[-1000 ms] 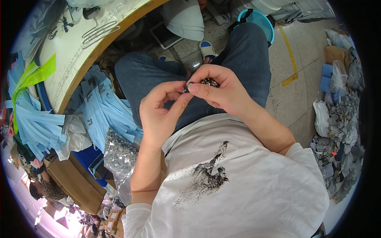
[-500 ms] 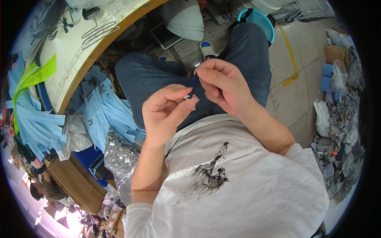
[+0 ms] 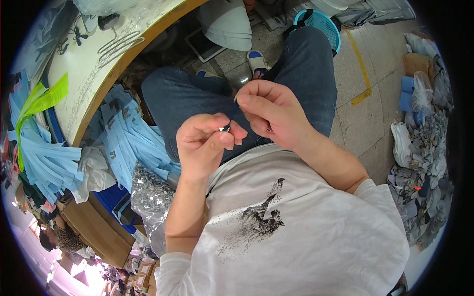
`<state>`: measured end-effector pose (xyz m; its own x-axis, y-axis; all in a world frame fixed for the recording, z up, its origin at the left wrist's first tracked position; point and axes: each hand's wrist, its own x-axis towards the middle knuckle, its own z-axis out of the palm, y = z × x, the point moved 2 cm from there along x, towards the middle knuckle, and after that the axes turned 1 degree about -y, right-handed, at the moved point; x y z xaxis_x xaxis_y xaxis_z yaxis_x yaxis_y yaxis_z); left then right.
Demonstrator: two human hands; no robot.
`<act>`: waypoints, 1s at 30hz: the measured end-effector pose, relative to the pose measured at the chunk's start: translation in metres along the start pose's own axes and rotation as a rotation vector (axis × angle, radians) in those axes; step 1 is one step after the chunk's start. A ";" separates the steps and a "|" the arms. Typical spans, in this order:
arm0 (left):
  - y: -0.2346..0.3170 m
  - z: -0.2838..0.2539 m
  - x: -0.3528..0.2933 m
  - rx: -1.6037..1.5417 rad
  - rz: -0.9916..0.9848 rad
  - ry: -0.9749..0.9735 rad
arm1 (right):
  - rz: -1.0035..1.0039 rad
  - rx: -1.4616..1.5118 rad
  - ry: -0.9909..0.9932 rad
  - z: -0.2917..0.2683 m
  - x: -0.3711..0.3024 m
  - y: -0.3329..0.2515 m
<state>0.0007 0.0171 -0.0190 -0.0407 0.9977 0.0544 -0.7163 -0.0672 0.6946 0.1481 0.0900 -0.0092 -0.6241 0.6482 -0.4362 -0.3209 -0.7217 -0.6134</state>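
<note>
Above my lap, my left hand (image 3: 201, 147) pinches a small shiny metal piece (image 3: 225, 128) with a dark part between thumb and fingers. Its exact kind is too small to tell. My right hand (image 3: 276, 112) is level with it and slightly higher, thumb and forefinger pressed together. Whatever lies in that pinch is hidden or too tiny to make out. The two hands are a short gap apart, with my dark blue jeans (image 3: 173, 101) behind them.
On the left, a curved white table (image 3: 81, 74) carries bent wire and a lime-green strip (image 3: 52, 96). Light-blue fabric strips (image 3: 133, 133) hang below it, beside a clear bag of small silvery pieces (image 3: 150, 182). Grey scraps (image 3: 424, 163) pile at right. A turquoise basket (image 3: 326, 24) stands beyond my knee.
My left hand has shifted slightly left and down with the metal piece, its fingers more curled. The right hand has moved a little left and down. The dark blue bit between them no longer shows.
</note>
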 end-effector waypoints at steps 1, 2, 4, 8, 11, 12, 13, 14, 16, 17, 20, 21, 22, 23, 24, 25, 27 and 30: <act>0.000 0.001 0.001 -0.048 0.024 -0.016 | -0.001 0.000 0.001 0.001 0.001 0.001; 0.000 0.001 0.002 -0.048 0.024 -0.018 | 0.012 0.037 0.012 0.003 0.001 0.001; 0.002 0.001 0.006 -0.077 0.026 -0.035 | 0.013 0.070 0.018 0.004 0.002 -0.001; 0.007 0.000 0.004 -0.005 0.014 -0.008 | 0.031 0.000 -0.022 0.012 -0.002 -0.015; 0.020 0.001 0.009 0.158 0.031 0.010 | -0.294 -0.276 -0.062 0.037 0.012 -0.056; 0.023 0.000 0.012 0.171 0.050 -0.007 | -0.554 -0.479 -0.077 0.053 0.014 -0.079; 0.027 -0.001 0.012 0.265 0.037 0.032 | -0.710 -0.607 -0.056 0.070 0.017 -0.105; 0.029 -0.003 0.012 0.360 0.022 0.077 | -0.864 -0.730 -0.033 0.085 0.024 -0.131; 0.037 0.000 0.012 0.384 0.037 0.098 | -1.137 -0.949 0.114 0.109 0.047 -0.170; 0.041 0.000 0.011 0.448 0.026 0.142 | -1.146 -0.944 0.105 0.111 0.046 -0.175; 0.062 -0.005 0.013 0.652 0.104 0.334 | -0.610 -0.424 -0.140 0.098 0.047 -0.163; 0.076 -0.012 0.021 0.731 0.184 0.395 | -0.452 -0.262 -0.151 0.083 0.045 -0.137; 0.095 -0.018 0.034 0.872 0.240 0.393 | -0.189 -0.046 -0.186 0.064 0.044 -0.112; 0.111 -0.026 0.048 0.984 0.316 0.472 | 0.030 0.069 -0.122 0.049 0.041 -0.086; 0.130 -0.034 0.068 1.151 0.323 0.550 | 0.220 0.182 -0.065 0.027 0.041 -0.056; 0.150 -0.050 0.086 1.273 0.416 0.524 | 0.266 0.144 -0.134 0.009 0.039 -0.030; 0.184 -0.070 0.120 1.687 0.439 0.497 | 0.405 0.107 -0.078 -0.004 0.026 0.001; 0.221 -0.100 0.150 1.931 0.413 0.475 | 0.447 0.070 -0.065 -0.002 0.007 0.012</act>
<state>-0.2330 0.1534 0.0713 -0.3473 0.8245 0.4468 0.8971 0.1533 0.4143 0.1406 0.0862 -0.0211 -0.7552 0.2541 -0.6043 -0.0553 -0.9432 -0.3276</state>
